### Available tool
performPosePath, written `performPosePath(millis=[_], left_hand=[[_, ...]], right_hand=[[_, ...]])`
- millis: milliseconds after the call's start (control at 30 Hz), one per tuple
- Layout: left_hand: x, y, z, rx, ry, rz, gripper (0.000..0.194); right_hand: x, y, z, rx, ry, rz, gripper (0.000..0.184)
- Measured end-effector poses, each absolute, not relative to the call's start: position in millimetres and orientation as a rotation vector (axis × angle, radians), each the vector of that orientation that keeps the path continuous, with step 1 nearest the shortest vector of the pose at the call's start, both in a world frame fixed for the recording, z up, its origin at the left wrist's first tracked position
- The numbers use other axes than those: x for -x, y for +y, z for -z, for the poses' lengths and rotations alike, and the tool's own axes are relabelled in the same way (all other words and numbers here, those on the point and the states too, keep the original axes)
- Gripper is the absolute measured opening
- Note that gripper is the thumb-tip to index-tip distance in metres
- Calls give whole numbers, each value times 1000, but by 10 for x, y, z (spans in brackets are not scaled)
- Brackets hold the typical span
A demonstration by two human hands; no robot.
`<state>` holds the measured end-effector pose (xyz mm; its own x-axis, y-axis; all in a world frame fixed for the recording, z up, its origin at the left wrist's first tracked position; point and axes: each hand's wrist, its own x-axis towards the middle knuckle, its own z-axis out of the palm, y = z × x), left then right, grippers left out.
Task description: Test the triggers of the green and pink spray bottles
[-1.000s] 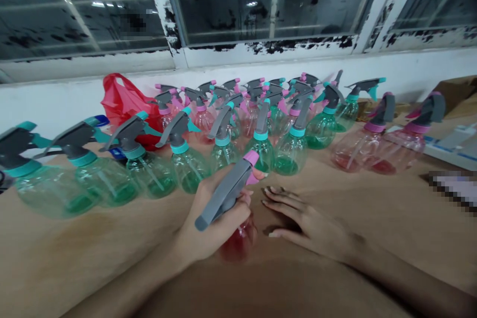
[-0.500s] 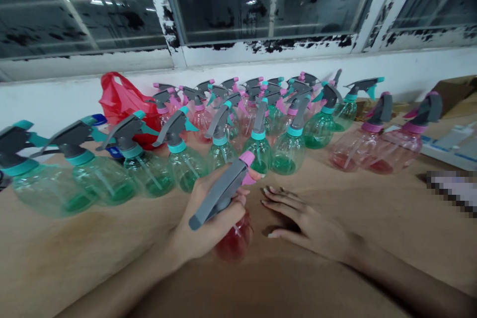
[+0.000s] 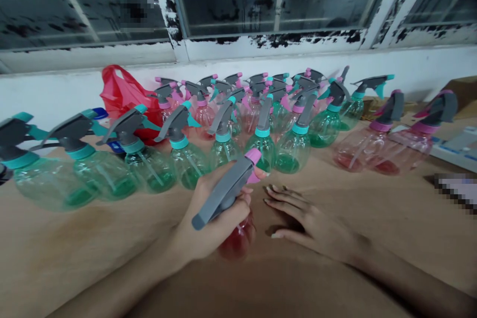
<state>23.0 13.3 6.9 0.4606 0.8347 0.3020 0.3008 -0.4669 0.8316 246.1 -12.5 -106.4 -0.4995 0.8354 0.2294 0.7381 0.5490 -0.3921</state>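
With my left hand [image 3: 208,231] I grip a round, see-through red plastic spray bottle [image 3: 238,243] with a grey trigger head and pink nozzle, my fingers wrapped about its neck, right in front of me at the tan surface [image 3: 376,223]. My right hand [image 3: 309,218] rests palm down beside it, fingers loosely spread. Beyond stand round, see-through green plastic spray bottles [image 3: 190,164] with turquoise collars.

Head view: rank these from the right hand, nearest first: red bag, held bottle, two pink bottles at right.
From the right hand:
1. Held bottle: just left, in the left hand.
2. Two pink bottles: ahead, to the right.
3. Red bag: back left, behind the green bottles.
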Motion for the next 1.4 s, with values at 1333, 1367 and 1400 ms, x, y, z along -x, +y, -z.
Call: performPosePath(millis=[1333, 1367, 1400], left_hand=[[-177, 113, 40, -2116, 1167, -1061, 4], [-179, 115, 39, -2118, 1169, -1051, 4], [-179, 118, 40, -2120, 1171, -1043, 5]], right_hand=[[-2474, -122, 1033, 1279, -2396, -374, 60], [-2475, -122, 1036, 1273, -2393, -375, 60], [-2476, -121, 1040, 1268, -2394, -377, 60]])
